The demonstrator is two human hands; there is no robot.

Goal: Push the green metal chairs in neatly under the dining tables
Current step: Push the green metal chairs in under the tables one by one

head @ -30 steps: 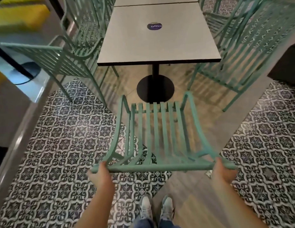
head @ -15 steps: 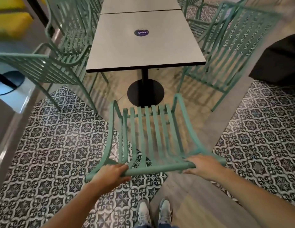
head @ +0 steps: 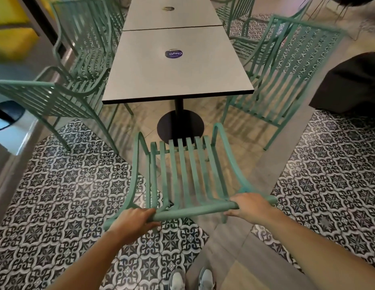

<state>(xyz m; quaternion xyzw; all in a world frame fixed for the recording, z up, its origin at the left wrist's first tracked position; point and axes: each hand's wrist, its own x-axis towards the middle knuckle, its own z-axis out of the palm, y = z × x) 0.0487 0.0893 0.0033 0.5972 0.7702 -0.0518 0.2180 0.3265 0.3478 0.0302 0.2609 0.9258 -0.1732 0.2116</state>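
Observation:
A green metal slatted chair (head: 184,170) stands in front of me, facing the end of a grey dining table (head: 178,65). Its front edge is close to the table's black round base (head: 180,124), short of the tabletop's edge. My left hand (head: 136,218) grips the left part of the chair's top back rail. My right hand (head: 250,205) grips the right part of the same rail. Both arms are stretched forward.
More green chairs stand along the table: one at the left (head: 46,99), one at the right (head: 287,76), others further back. A second table (head: 172,13) adjoins behind. A dark seat (head: 349,84) sits far right. Patterned tiles cover the floor; my shoes (head: 190,279) are below.
The chair has moved forward toward the table base. Both hands shifted inward along the top rail from its outer ends, and my arms have stretched out.

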